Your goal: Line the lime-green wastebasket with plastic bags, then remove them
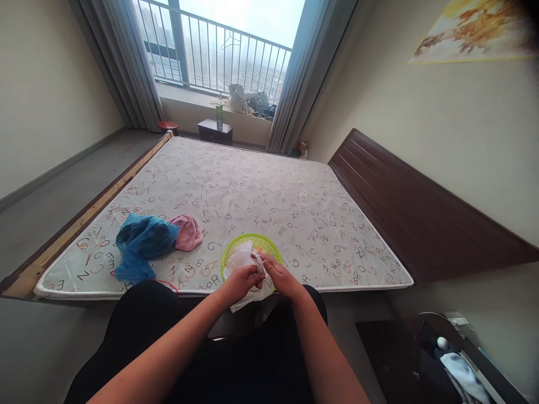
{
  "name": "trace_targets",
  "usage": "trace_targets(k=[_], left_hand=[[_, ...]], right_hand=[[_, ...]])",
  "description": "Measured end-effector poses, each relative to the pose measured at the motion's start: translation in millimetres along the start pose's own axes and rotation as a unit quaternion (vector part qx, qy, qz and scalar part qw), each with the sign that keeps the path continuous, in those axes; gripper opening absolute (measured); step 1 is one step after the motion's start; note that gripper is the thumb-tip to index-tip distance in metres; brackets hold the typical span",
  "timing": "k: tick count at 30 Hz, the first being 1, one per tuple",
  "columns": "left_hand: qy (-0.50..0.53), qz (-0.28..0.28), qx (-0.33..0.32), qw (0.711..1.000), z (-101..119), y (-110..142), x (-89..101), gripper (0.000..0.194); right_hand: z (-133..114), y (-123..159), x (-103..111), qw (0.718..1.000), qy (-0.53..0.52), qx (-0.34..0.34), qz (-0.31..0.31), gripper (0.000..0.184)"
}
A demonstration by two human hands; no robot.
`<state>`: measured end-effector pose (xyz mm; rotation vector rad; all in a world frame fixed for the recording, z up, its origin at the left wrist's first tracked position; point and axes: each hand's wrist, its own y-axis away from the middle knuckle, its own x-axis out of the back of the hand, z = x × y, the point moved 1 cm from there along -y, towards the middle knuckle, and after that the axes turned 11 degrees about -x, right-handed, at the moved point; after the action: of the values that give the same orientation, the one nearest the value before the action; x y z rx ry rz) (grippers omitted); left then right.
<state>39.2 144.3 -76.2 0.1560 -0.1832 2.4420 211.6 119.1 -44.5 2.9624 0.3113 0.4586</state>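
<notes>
A white plastic bag [241, 255] lies over a lime-green basket [224, 253] at the near edge of the mattress. My left hand [243, 282] is closed on the bag's gathered top. Close beside it, my right hand [278, 275] also grips the bag, its fingers bunched at the same spot. Something orange shows in the basket behind the bag; I cannot make out what it is. Left of the basket, a blue plastic bag [145, 238] rests against a pink towel [187, 232].
The letter-patterned mattress [252, 185] spreads out before me, with a dark headboard [404, 207] on the right. A dark nightstand [379, 348] stands at the lower right. Beyond the mattress are a small dark cabinet [215, 133] with a green bottle [219, 116] and a red stool [167, 126].
</notes>
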Motion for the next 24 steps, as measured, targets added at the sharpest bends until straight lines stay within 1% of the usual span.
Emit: trace_targets(k=[2,3,5,8,10,11,12,14,15,17,21,24], left_hand=[[0.014,0.002,0.004,1.000,2,1,2.1,0.031],[0.023,-0.002,0.007,1.000,3,2,2.7,0.031],[0.041,-0.020,0.009,0.999,5,3,2.9,0.030],[0.035,-0.047,-0.008,0.998,10,4,1.0,0.027],[0.008,-0.052,-0.025,0.998,13,5,-0.7,0.026],[-0.006,-0.052,-0.031,0.998,14,6,-1.4,0.025],[-0.017,-0.050,-0.033,0.998,15,7,-1.9,0.025],[-0.029,-0.042,-0.032,0.998,14,10,-2.1,0.026],[-0.028,-0.032,-0.031,0.999,13,11,-1.6,0.028],[-0.010,-0.001,-0.029,1.000,9,12,0.5,0.031],[0.028,0.084,-0.009,0.996,-5,11,4.8,0.036],[0.058,0.129,0.015,0.990,-16,6,4.1,0.040]], right_hand=[[12,0,1,0.999,0.002,-0.024,-0.030,0.048],[18,-1,2,0.999,-0.001,-0.032,-0.028,0.047],[28,-2,1,0.999,-0.018,-0.045,-0.006,0.048],[37,-7,-4,0.995,-0.073,-0.063,0.020,0.057],[38,-10,-7,0.990,-0.115,-0.078,0.020,0.065],[38,-12,-8,0.988,-0.129,-0.086,0.021,0.066],[37,-13,-9,0.987,-0.134,-0.091,0.022,0.061],[34,-13,-7,0.988,-0.116,-0.087,0.042,0.043],[33,-13,-5,0.990,-0.100,-0.079,0.061,0.033],[31,-12,0,0.990,-0.072,-0.066,0.103,0.026],[28,-9,4,0.978,-0.080,-0.073,0.178,0.029],[23,-7,-2,0.961,-0.081,-0.099,0.245,0.033]])
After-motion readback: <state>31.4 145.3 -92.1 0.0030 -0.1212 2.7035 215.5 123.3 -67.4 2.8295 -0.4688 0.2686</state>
